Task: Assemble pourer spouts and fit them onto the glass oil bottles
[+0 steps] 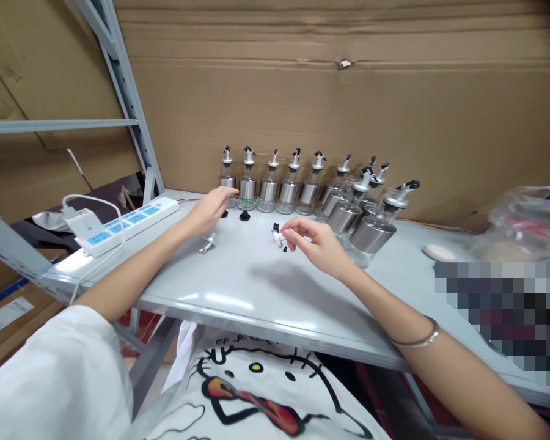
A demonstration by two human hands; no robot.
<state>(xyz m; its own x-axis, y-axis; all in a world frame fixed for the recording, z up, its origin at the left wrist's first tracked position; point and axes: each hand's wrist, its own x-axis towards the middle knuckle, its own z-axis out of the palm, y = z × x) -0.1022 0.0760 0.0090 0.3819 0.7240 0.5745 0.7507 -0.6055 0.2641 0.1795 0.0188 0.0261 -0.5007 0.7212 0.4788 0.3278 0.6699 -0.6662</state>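
Note:
My left hand (211, 208) reaches across the grey table (238, 287) to the leftmost glass-and-steel dispenser bottle (227, 177), fingers stretched out and touching near its base. My right hand (312, 240) hovers at mid-table and pinches a small white and black spout part (277, 235) between thumb and fingertips. A loose spout piece (208, 244) lies on the table under my left wrist. A black cap (244, 216) sits in front of the second bottle (247, 183). A tiny black bit (285, 249) lies just below my right fingertips.
Several more dispenser bottles (371, 226) stand in a row along the cardboard wall (348, 104). A white power strip (128, 223) with a plugged charger lies at the left edge. A pale oval object (439, 252) and a clear plastic bag (527, 226) sit at the right. A metal rack post (128, 98) rises at the left.

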